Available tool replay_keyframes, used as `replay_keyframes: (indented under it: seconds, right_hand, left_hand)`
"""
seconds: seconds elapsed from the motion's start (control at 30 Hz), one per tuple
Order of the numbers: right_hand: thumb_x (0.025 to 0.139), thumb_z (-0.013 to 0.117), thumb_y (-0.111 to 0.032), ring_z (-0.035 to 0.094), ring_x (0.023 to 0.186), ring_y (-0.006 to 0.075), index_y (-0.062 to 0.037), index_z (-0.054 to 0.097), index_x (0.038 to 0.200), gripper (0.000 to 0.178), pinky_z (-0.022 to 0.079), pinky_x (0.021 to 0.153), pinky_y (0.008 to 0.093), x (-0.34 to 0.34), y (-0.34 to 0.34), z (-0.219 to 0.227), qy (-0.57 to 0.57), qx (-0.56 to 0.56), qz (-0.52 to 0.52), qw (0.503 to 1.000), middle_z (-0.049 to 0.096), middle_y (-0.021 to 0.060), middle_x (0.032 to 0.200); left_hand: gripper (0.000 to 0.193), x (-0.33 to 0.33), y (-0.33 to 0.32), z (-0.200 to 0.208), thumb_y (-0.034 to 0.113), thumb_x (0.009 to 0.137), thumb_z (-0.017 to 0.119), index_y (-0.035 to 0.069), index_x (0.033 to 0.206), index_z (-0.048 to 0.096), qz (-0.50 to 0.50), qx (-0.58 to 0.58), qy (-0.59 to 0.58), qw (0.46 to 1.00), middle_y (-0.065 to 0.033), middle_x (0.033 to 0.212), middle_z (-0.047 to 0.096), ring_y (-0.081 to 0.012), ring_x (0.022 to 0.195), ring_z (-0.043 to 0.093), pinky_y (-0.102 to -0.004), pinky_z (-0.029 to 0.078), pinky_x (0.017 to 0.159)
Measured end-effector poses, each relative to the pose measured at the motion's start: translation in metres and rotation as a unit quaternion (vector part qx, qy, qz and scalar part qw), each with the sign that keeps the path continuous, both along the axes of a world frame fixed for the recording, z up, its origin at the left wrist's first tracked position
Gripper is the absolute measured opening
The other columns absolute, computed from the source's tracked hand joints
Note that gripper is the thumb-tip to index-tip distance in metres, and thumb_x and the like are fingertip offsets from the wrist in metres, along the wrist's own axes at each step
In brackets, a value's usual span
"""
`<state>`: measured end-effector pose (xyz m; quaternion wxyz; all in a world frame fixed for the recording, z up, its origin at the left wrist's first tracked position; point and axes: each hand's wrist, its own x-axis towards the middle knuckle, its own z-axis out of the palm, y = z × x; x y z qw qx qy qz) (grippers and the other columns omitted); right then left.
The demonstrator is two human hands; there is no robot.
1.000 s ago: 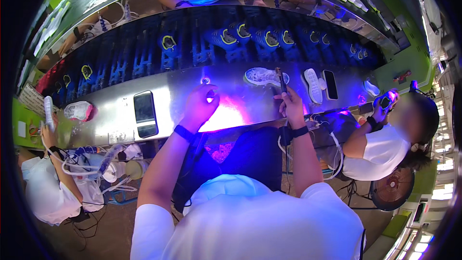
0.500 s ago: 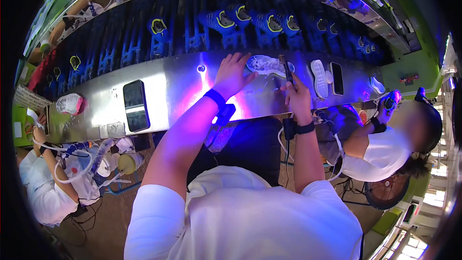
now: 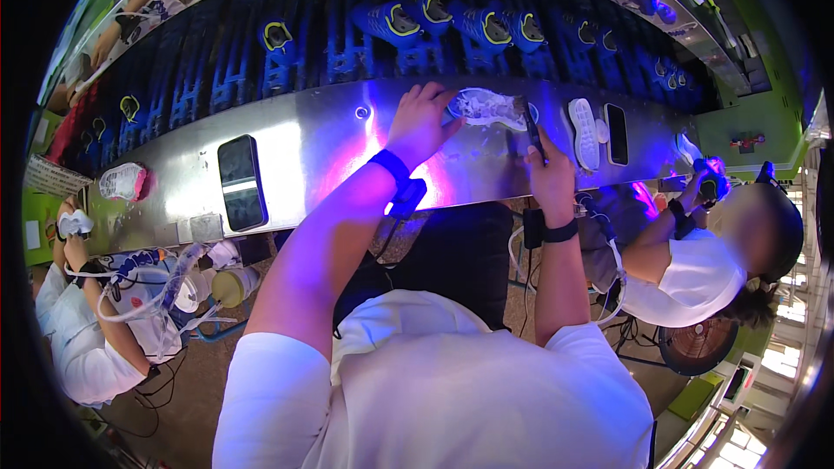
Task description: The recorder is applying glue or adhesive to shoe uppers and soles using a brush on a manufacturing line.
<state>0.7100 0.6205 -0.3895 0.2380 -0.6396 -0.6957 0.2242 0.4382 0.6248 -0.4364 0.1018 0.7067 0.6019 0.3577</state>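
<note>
A white shoe sole (image 3: 488,108) lies on the metal bench ahead of me, its inner side up. At its left end is my left hand (image 3: 421,125), thumb and forefinger on either side of the tip, steadying it. My right hand (image 3: 552,175) is closed around the dark handle of a brush (image 3: 532,128). The brush's bristles touch the right end of the sole. A second white sole (image 3: 585,134) lies to the right of my right hand, with a small white round piece (image 3: 601,130) beside it.
Blue shoes (image 3: 401,21) stand on the dark slatted conveyor (image 3: 304,69) beyond the metal bench (image 3: 326,130). Phones lie left (image 3: 242,182) and right (image 3: 616,135). A white and pink sole (image 3: 123,181) lies far left. Co-workers sit left (image 3: 109,313) and right (image 3: 686,269).
The brush stays at the sole's right end, its handle now tilted differently. My right hand has shifted slightly right. The left co-worker now holds up a white piece.
</note>
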Motion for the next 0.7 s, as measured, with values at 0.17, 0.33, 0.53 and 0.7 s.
replay_keyframes:
  seconds: [0.17, 0.33, 0.53, 0.7]
  right_hand:
    - [0.090, 0.067, -0.011, 0.070, 0.087, 0.0433, -0.0129, 0.063, 0.138, 0.048, 0.056, 0.078, 0.0478, -0.010, -0.013, 0.024, -0.082, 0.067, 0.012, 0.994, 0.072, 0.0262, 0.097]
    - [0.089, 0.068, -0.006, 0.072, 0.075, 0.0362, -0.0107, 0.062, 0.140, 0.051, 0.056, 0.069, 0.0423, -0.002, -0.024, 0.037, -0.088, 0.088, 0.041, 0.991, 0.074, 0.0229, 0.093]
    - [0.090, 0.071, 0.001, 0.060, 0.069, 0.0098, -0.0058, 0.060, 0.142, 0.054, 0.049, 0.063, 0.0268, 0.000, -0.022, 0.038, 0.256, -0.090, -0.064, 0.960, 0.070, 0.0042, 0.085]
    - [0.096, 0.066, -0.004, 0.065, 0.072, 0.0117, -0.0039, 0.057, 0.144, 0.049, 0.050, 0.060, 0.0258, 0.005, -0.004, 0.004, 0.199, 0.035, 0.035, 0.979, 0.073, 0.0120, 0.102]
  left_hand:
    - [0.047, 0.001, 0.000, 0.000, 0.029, 0.082, 0.079, 0.007, 0.123, 0.070, 0.001, 0.014, -0.014, 1.000, -0.0122, 0.115, 0.064, -0.0350, 0.106, 0.058, -0.0462, 0.048, 0.095]
    - [0.047, 0.001, 0.001, -0.001, 0.029, 0.082, 0.079, 0.007, 0.122, 0.070, 0.002, 0.010, -0.011, 1.000, -0.0117, 0.114, 0.064, -0.0343, 0.106, 0.058, -0.0459, 0.047, 0.095]
    - [0.049, 0.001, 0.001, -0.002, 0.033, 0.082, 0.078, 0.006, 0.122, 0.070, 0.000, 0.010, -0.003, 1.000, -0.0120, 0.113, 0.064, -0.0340, 0.105, 0.059, -0.0453, 0.047, 0.095]
    - [0.051, 0.005, 0.002, 0.000, 0.035, 0.081, 0.078, 0.006, 0.121, 0.069, 0.006, 0.009, 0.006, 1.000, -0.0127, 0.114, 0.064, -0.0341, 0.107, 0.059, -0.0449, 0.047, 0.096]
